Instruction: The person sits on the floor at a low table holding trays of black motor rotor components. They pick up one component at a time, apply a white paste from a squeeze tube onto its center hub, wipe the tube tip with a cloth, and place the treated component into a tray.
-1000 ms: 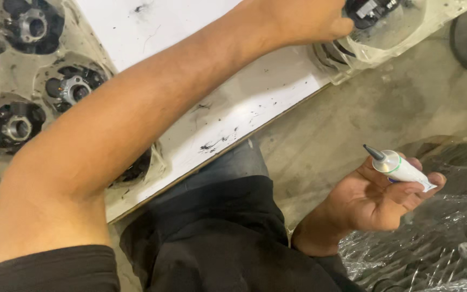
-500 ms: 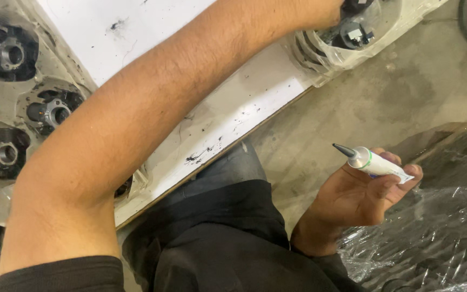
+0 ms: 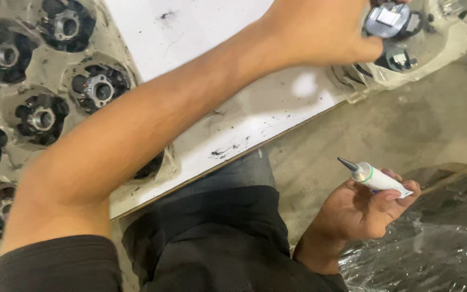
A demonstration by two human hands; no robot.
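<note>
We see a small white tube (image 3: 380, 180) with a grey pointed nozzle, tilted up-left, and a dark round part (image 3: 386, 20) with a pale rectangular top, upper right.

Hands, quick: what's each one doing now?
Left hand: closed on a black part at the tray.
Right hand: holding a small white tube.

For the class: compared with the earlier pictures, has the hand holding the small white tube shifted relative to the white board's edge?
Cannot tell: the right hand with the white tube sits similarly below the white board; the camera itself moved.
</note>
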